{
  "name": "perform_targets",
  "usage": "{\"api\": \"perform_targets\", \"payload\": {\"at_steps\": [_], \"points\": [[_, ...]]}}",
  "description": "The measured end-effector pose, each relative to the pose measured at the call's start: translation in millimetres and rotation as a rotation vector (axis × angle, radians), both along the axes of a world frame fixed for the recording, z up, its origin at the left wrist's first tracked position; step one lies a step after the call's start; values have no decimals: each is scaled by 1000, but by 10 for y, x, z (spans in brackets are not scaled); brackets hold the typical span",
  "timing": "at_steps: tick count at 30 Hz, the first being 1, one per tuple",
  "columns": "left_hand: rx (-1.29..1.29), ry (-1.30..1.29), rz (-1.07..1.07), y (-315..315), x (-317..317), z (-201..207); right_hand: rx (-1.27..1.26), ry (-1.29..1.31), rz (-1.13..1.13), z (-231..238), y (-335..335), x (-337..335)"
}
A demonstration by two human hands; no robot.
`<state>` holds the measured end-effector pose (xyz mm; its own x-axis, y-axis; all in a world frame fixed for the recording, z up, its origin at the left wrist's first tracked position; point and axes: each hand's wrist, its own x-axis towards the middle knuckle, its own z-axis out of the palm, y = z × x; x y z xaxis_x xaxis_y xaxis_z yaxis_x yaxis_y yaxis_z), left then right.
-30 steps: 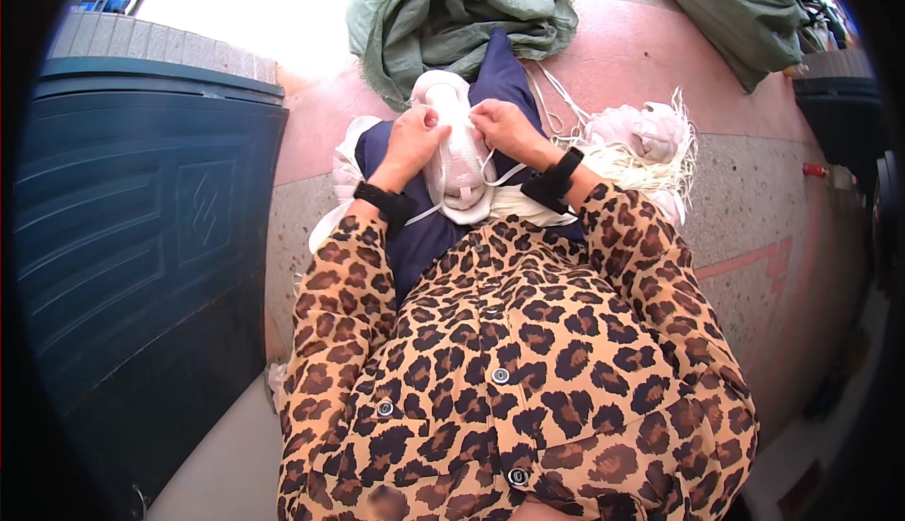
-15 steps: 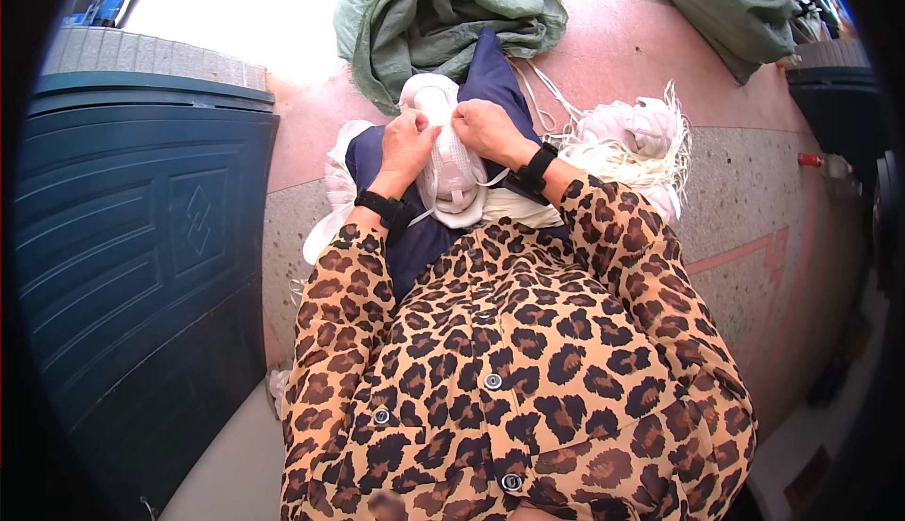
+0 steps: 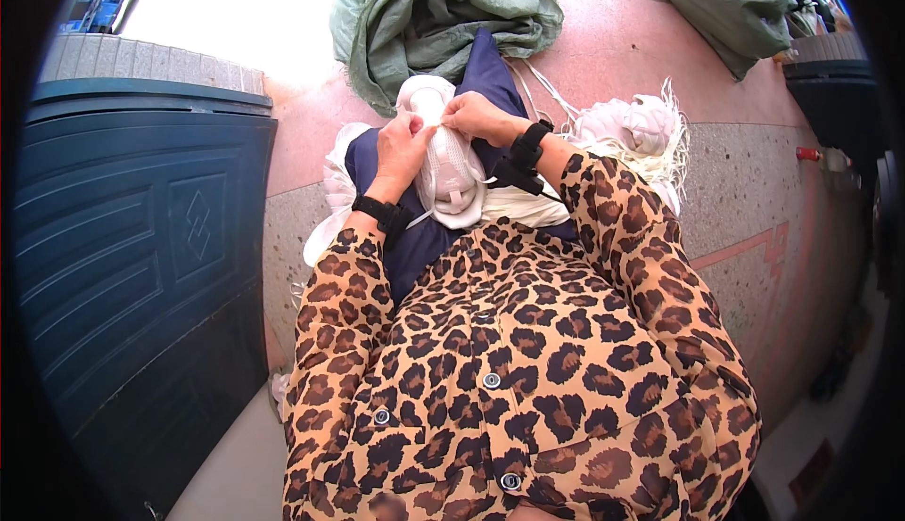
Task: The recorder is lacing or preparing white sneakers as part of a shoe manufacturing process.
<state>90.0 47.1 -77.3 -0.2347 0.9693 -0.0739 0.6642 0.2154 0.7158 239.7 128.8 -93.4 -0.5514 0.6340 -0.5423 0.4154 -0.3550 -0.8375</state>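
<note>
A pale pinkish-white sneaker (image 3: pixel 451 180) rests on my lap, its toe toward the far side or toward me; I cannot tell which. White shoelace (image 3: pixel 483 181) trails loosely along its sides. My left hand (image 3: pixel 403 151) is closed in a pinch over the shoe's left side near the eyelets. From the right, my right hand (image 3: pixel 484 119) pinches at the lace over the middle of the shoe, its fingertips almost touching the left ones. The lace between the fingertips is very small. A bundle of cream laces (image 3: pixel 526 208) lies across my lap, below my right wrist.
On the floor at right lies a pile of white shoes and laces (image 3: pixel 630 132); more white shoes (image 3: pixel 330 224) lie left of my legs. A green sack (image 3: pixel 443 2) lies open ahead, another green sack (image 3: pixel 721 12) stands far right. A dark blue door (image 3: pixel 141 238) is at left.
My right hand has moved slightly left across the shoe, closer to my left hand, and its wrist has turned. The left hand and the shoe have hardly moved.
</note>
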Motion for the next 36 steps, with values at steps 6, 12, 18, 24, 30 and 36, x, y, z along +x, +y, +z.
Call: {"api": "perform_targets", "payload": {"at_steps": [6, 12, 18, 24, 30, 36], "points": [[-2, -41, -31, -22, -29, 18, 353, 16, -49, -36, -170, 10], [70, -15, -108, -54, -23, -27, 735, -31, 25, -80, -200, -29], [279, 268, -326, 63, -50, -45, 641, 60, 27, -92, -113, -45], [217, 533, -504, 99, -171, -18, 487, 25, 34, 50, -125, 118], [-115, 795, 16, -367, -1613, 410, 208, 76, 72, 453, -128, 832], [-75, 1015, 1024, -2063, -3518, 1375, 162, 189, -293, 867, 62, 1993]]}}
